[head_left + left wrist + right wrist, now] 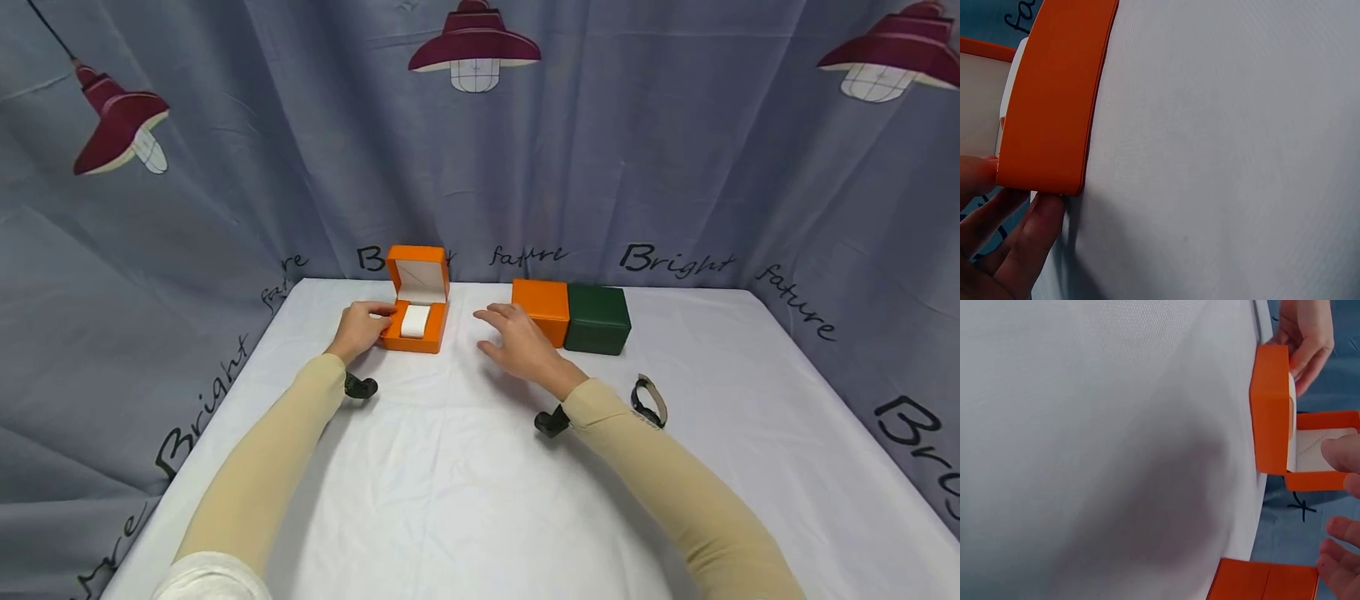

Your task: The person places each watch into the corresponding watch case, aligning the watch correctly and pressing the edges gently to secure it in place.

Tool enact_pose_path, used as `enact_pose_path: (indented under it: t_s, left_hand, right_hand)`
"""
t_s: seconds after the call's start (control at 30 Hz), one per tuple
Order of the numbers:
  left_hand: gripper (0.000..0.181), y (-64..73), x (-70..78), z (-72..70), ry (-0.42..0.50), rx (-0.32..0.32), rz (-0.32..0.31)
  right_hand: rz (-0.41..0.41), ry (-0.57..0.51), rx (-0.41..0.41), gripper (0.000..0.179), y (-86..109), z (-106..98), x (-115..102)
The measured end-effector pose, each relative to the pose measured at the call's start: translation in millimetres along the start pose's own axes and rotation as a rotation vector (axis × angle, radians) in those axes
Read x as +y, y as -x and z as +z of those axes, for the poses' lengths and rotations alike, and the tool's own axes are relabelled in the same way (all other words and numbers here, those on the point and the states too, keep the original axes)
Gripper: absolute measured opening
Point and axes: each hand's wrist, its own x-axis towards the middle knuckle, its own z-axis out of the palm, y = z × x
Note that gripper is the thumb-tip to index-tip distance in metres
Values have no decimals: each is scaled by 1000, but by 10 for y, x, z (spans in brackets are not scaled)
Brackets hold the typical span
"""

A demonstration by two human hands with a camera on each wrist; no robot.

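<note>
An orange watch box [413, 337] stands with its lid raised, showing a pale lining and a white cushion [415, 321]. My left hand [358, 329] holds this box at its left side; the left wrist view shows a thumb at the upper edge and fingers [1032, 240] against the side wall. Fingers spread, my right hand [519, 343] is above the table between the raised-lid box and a closed orange box [542, 307], holding nothing. A wristwatch [649, 402] with a dark case and light strap lies beyond the right forearm, partly hidden by the sleeve.
A dark green box [597, 320] stands against the right side of the closed orange one. White cloth covers the table [420, 500], and a grey-blue curtain [480, 167] with printed lamps and lettering hangs behind it. Dark wrist-worn devices [552, 422] show under both forearms.
</note>
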Motion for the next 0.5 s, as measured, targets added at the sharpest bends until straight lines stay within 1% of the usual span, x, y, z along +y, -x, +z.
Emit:
enact_pose_path:
  t_s: [0.2,0.37,0.5]
  left_hand:
    - [29,2,70,53,43,-23,-4]
    - [30,-12,135,154,60,-61,3]
    - [29,-10,193,239,65,-67,12]
  right_hand:
    - [-19,-7,18,52,59,-72,36]
    - [-14,-6,30,51,169,-168,63]
    - [-19,8,36,51,278,-237,100]
